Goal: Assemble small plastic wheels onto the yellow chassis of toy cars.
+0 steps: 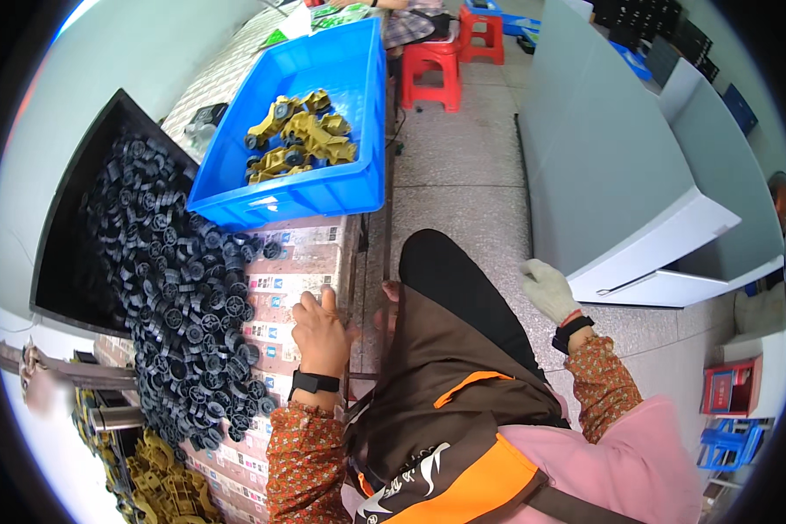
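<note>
My left hand point(320, 334), bare and with a dark band at the wrist, rests at the table's right edge. Its fingers are apart and slightly bent, with nothing seen in them. Just left of it spreads a heap of small black toy wheels point(192, 306), spilling out of a tipped black bin point(65, 236). My right hand point(548, 291) wears a pale knit glove. It hangs out to the right of my lap, near the grey board's lower corner, its fingers loosely stretched and no object visible in it.
A blue crate point(279, 205) holding several yellow toy vehicle bodies point(301, 135) stands on the table point(301, 236). More yellow parts point(170, 480) lie at the lower left. Large grey boards point(603, 157) stand right. Beyond are red stools point(430, 74) and a seated person point(410, 26).
</note>
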Available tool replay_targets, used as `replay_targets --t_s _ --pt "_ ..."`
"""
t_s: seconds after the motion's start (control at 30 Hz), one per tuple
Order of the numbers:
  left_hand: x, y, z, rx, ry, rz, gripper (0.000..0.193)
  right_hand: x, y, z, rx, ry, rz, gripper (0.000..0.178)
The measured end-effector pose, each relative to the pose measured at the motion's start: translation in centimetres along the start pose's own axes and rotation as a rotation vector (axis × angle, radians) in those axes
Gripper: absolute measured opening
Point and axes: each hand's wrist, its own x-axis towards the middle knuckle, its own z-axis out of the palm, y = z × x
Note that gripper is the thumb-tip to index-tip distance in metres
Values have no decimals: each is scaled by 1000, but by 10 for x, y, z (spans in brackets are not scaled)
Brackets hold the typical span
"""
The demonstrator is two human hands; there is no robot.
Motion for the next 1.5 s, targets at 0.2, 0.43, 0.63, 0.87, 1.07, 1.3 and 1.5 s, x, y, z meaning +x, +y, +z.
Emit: replay_targets --t_s 0.2,0.43,0.63,0.87,1.07,1.3,1.5 --pt "0 2 -2 14 12 3 76 33 -52 18 -86 -52 -227 37" --pt "-5 0 -12 14 -34 13 79 117 -118 54 -151 -169 -416 29" --pt "2 -6 -7 -25 -53 35 82 152 -140 83 -135 -238 -571 23" --pt "10 -4 -8 -83 -197 -61 84 138 -126 54 -181 -442 -271 25" --pt "36 11 -33 -270 -407 -339 77 139 -66 16 -221 -524 -142 25" --pt "40 -25 11 -111 -630 -547 100 240 1 -48 -85 -427 278 29" --pt "38 -42 32 -21 -737 -631 111 297 52 -85 -29 -474 620 38"
